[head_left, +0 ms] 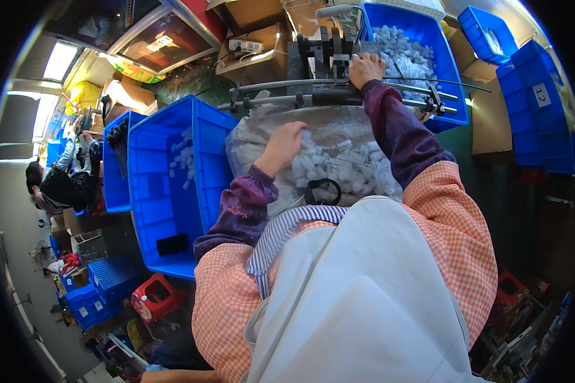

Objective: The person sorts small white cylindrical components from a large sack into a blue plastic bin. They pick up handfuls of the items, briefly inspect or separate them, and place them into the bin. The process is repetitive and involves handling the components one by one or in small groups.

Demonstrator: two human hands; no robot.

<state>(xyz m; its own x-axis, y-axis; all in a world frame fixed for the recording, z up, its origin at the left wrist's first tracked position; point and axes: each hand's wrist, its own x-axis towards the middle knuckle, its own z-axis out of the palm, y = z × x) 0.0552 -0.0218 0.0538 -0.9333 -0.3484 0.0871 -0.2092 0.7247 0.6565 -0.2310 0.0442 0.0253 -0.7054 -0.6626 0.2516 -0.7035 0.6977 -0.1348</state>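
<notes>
My left hand hovers over a heap of small white plastic parts on a pale sheet at my lap. Its fingers are pressed together, and anything between them is too small to make out. Farther off to the right, my right hand rests at a dark metal bench machine, fingers curled down at its right end. What those fingertips grip is hidden. Two metal rails and a black roller run crosswise between the machine and the heap. Thin metal pins lie among the white parts.
A blue bin on the left holds some white parts and a dark phone-like slab. Behind the machine, another blue bin is heaped with white pieces. A thin rod juts out rightward. Another person sits far left.
</notes>
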